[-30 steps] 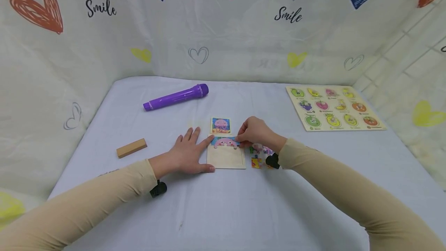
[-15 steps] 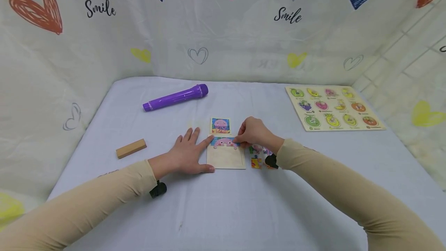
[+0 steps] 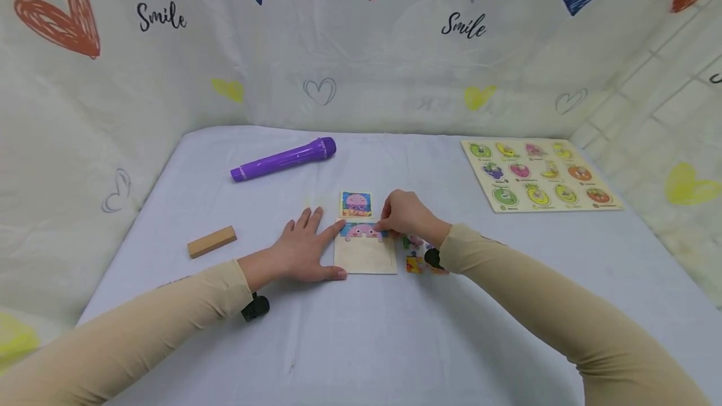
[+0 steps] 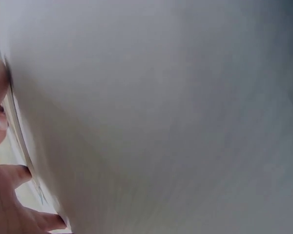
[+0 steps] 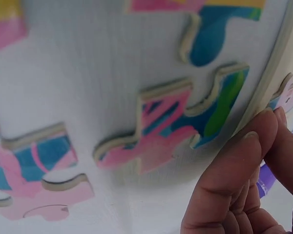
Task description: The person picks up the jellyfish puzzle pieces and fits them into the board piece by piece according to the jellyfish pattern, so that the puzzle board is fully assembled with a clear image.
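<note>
A pale wooden puzzle tray [image 3: 365, 259] lies mid-table, with pink-faced puzzle pieces [image 3: 360, 230] along its far end. My left hand [image 3: 301, 252] rests spread on the cloth, its index finger and thumb at the tray's left side. At the tray's upper right, my right hand [image 3: 408, 215] pinches at a puzzle piece [image 5: 287, 97] with thumb and index finger; those fingertips hide part of it. Several loose puzzle pieces [image 5: 161, 129] lie under the right wrist, partly hidden in the head view. Fingers [image 4: 12, 175] show at the tray edge in the left wrist view.
A small picture card [image 3: 356, 204] of a pink sea creature sits just beyond the tray. Farther back lies a purple microphone-shaped tube [image 3: 284, 160]. The wooden block [image 3: 212, 242] is at left, and a fruit board [image 3: 541, 175] at back right.
My right hand has shifted slightly left along the row of pieces, its fingertips moving inward from the tray's right side. The left hand stays in place.
</note>
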Demonstrator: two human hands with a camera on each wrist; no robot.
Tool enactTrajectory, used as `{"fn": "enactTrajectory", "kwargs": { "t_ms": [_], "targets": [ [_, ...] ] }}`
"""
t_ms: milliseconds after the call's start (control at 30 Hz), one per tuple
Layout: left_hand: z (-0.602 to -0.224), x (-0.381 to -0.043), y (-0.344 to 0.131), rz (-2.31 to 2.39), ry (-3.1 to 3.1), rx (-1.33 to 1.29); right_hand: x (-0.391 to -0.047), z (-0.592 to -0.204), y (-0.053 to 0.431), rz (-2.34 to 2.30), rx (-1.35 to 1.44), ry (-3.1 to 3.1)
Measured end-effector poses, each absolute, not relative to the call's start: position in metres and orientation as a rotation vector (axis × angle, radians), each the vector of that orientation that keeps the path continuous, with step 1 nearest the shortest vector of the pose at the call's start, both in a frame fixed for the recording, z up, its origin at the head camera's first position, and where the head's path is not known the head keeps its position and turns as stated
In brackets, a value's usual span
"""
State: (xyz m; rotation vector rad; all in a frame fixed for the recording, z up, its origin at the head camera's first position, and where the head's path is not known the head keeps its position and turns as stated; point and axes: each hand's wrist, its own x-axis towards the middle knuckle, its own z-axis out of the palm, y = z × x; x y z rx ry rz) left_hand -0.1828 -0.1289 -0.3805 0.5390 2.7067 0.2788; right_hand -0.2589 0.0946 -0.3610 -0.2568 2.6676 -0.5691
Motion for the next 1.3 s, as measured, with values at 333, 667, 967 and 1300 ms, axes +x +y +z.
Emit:
{"fn": "enactTrajectory", "kwargs": {
  "t_ms": [333,667,967,1300],
  "targets": [
    [-0.381,-0.185,-0.129,0.279,2.691,0.551,-0.258,-0.364,0.098,-0.599,-0.260,2.670],
    [-0.383,-0.184,-0.130,0.293,2.704,0.561,-0.255,-0.366,0.136,-0.657,-0.414,2.694],
    [-0.380,-0.184,-0.131,0.272,2.711,0.571,-0.244,-0.364,0.178,-0.602,-0.531,2.745],
    [-0.382,-0.185,-0.130,0.281,2.707,0.562,-0.235,-0.374,0.180,-0.519,-0.701,2.774]
  ]
}}
